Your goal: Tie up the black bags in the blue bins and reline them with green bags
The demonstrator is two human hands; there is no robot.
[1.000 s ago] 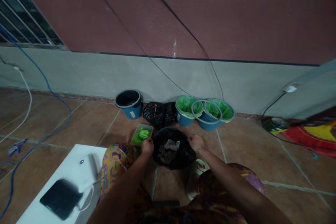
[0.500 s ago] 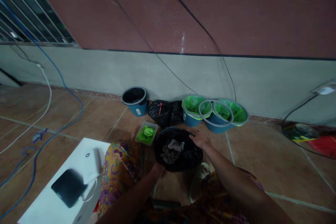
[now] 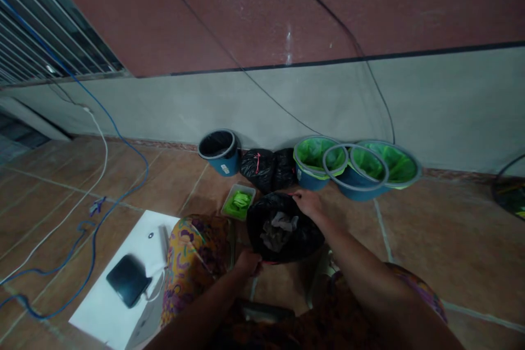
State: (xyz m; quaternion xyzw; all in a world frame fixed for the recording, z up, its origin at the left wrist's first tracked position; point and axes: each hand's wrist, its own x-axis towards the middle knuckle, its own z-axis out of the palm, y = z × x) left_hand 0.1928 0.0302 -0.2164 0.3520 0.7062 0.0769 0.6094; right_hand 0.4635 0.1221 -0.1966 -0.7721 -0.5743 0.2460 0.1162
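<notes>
At the bottom of the frame the person's two forearms reach up from knees covered in a patterned cloth (image 3: 192, 262). The left hand (image 3: 248, 261), low and just left of centre, is closed on the near rim of a black bag (image 3: 303, 235) that lines a small bin; its fingers curl over the edge. The right hand (image 3: 308, 202), a little higher and right of centre, pinches the far rim of the same bag, fingers bent around the plastic. The bag stands open between the two hands on the tiled floor (image 3: 430, 240), at the middle of the frame, and crumpled grey paper (image 3: 279, 228) lies inside it.

In the lower left a white board (image 3: 102, 311) lies flat on the floor with a dark flat device (image 3: 128, 280) resting on it. Left of that, a blue cable (image 3: 88, 240) and a white cable (image 3: 69, 210) trail across the tiles toward the upper left.

Just beyond the bag, slightly to its left, sits a small clear tray (image 3: 229, 209) holding folded green bags (image 3: 239, 200). Farther back, along the foot of the wall, stands a row: a blue bin with a black liner (image 3: 221, 152) at centre left, two tied black sacks (image 3: 268, 167) beside it, then blue bins with green liners (image 3: 315, 156) at the right, with a loose grey ring (image 3: 355, 163) leaning over them.

Behind them rises a grey wall base (image 3: 451, 104) with a reddish wall (image 3: 246, 5) above, thin black wires running down it. A barred window (image 3: 36, 33) fills the upper left corner.
</notes>
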